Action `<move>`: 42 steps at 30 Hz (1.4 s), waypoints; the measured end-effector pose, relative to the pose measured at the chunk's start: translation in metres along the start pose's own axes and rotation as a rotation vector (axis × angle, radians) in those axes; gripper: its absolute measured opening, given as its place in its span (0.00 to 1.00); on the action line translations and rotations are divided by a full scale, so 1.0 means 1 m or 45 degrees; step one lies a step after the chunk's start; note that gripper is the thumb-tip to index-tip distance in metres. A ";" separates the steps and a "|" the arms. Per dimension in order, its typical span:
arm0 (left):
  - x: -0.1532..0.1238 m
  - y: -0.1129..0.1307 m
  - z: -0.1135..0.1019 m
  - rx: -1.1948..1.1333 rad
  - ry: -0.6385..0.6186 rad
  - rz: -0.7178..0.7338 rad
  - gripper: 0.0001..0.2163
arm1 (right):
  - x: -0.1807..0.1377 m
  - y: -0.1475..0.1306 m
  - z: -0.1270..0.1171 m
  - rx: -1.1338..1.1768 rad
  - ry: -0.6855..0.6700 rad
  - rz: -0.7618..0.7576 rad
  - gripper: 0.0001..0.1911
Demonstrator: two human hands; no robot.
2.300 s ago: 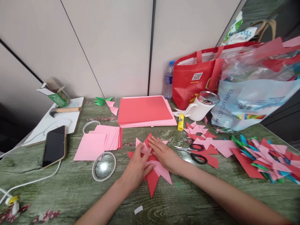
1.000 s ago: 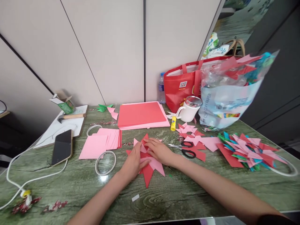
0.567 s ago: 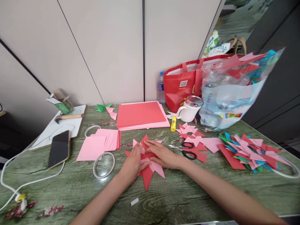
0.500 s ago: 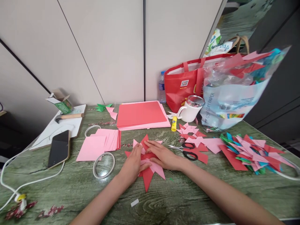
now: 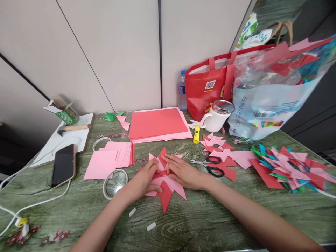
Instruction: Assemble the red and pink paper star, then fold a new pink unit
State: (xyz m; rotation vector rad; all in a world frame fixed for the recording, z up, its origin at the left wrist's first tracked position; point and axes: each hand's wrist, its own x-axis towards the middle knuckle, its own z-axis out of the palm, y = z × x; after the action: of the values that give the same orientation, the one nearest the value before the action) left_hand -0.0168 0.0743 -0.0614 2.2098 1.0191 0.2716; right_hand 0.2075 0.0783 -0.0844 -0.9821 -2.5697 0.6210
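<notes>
Near the middle of the table lies a folded paper star (image 5: pixel 165 197) with red and pink points. My left hand (image 5: pixel 143 180) grips its left side, fingers bent near the centre and the thumb lower down on a pink point. From the right, my right hand (image 5: pixel 183 171) holds the star, its fingers together over the upper right points. The hands cover part of the star's middle. Just right of my right hand lie black-handled scissors (image 5: pixel 214 166) with their blades toward it. Two small white strips, one of them a front strip (image 5: pixel 151 226), rest on the table below the star.
Pink paper squares (image 5: pixel 101 164) and a tape roll (image 5: pixel 115 183) lie left; a phone (image 5: pixel 63 166) and hammer (image 5: pixel 75 128) are farther left. Red sheets (image 5: pixel 159 122), a glue stick (image 5: pixel 196 134), a white mug (image 5: pixel 216 119) and bags stand behind. Folded stars (image 5: pixel 291 168) pile up right.
My left hand has shifted slightly left and its thumb has moved outward, showing more of the star. A second white strip now shows on the table. The view has tilted slightly.
</notes>
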 end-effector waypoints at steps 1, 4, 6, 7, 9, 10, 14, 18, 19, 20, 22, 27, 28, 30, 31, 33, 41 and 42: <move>0.001 0.001 0.000 0.015 0.000 -0.002 0.18 | 0.000 -0.001 -0.001 -0.013 0.002 -0.017 0.08; 0.003 0.007 -0.002 0.081 0.000 0.008 0.18 | 0.002 -0.004 -0.002 -0.064 0.006 -0.060 0.11; 0.005 0.010 -0.004 0.161 0.018 0.046 0.18 | 0.004 -0.006 -0.001 -0.117 0.009 -0.052 0.12; 0.006 0.011 -0.005 0.217 0.029 0.066 0.19 | 0.005 -0.007 -0.001 -0.147 0.011 -0.038 0.13; 0.008 0.013 -0.006 0.336 0.045 0.090 0.21 | 0.008 -0.009 -0.002 -0.192 0.012 -0.006 0.14; 0.009 0.013 -0.007 0.381 0.050 0.096 0.21 | 0.010 -0.010 -0.003 -0.199 0.008 0.009 0.13; 0.009 0.013 -0.006 0.396 0.055 0.111 0.15 | 0.014 -0.010 -0.010 -0.107 -0.003 0.062 0.07; 0.007 0.009 0.003 0.458 0.098 0.134 0.14 | 0.013 -0.004 -0.013 0.008 -0.036 0.025 0.07; 0.006 0.008 0.006 0.502 0.103 0.144 0.15 | 0.012 -0.002 -0.012 0.027 -0.040 0.017 0.06; 0.006 0.006 0.009 0.545 0.104 0.160 0.15 | 0.011 -0.001 -0.012 0.049 -0.037 0.013 0.06; 0.005 0.002 0.013 0.606 0.099 0.195 0.17 | 0.010 0.002 -0.011 0.106 -0.005 0.024 0.07; 0.006 -0.002 0.014 0.631 0.089 0.240 0.18 | 0.006 0.005 -0.007 0.183 0.056 0.058 0.23; 0.006 -0.001 0.013 0.619 0.089 0.237 0.17 | 0.005 0.005 -0.007 0.174 0.058 0.060 0.27; 0.007 0.001 0.011 0.574 0.094 0.223 0.16 | 0.005 0.005 -0.005 0.145 0.072 0.061 0.30; 0.007 0.002 0.010 0.548 0.096 0.219 0.16 | 0.004 0.005 -0.004 0.127 0.081 0.053 0.30; 0.007 0.002 0.008 0.508 0.099 0.219 0.16 | 0.004 0.005 -0.002 0.101 0.104 0.027 0.27; 0.006 -0.008 0.009 0.404 0.135 0.173 0.19 | 0.004 0.005 -0.005 0.177 0.128 0.026 0.11; 0.006 -0.009 0.011 0.400 0.156 0.171 0.19 | 0.004 0.005 -0.005 0.175 0.121 0.031 0.10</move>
State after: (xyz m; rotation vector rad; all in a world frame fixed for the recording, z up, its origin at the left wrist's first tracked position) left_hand -0.0132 0.0772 -0.0758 2.5782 1.0376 0.3295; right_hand 0.2100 0.0860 -0.0819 -0.9739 -2.4016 0.7286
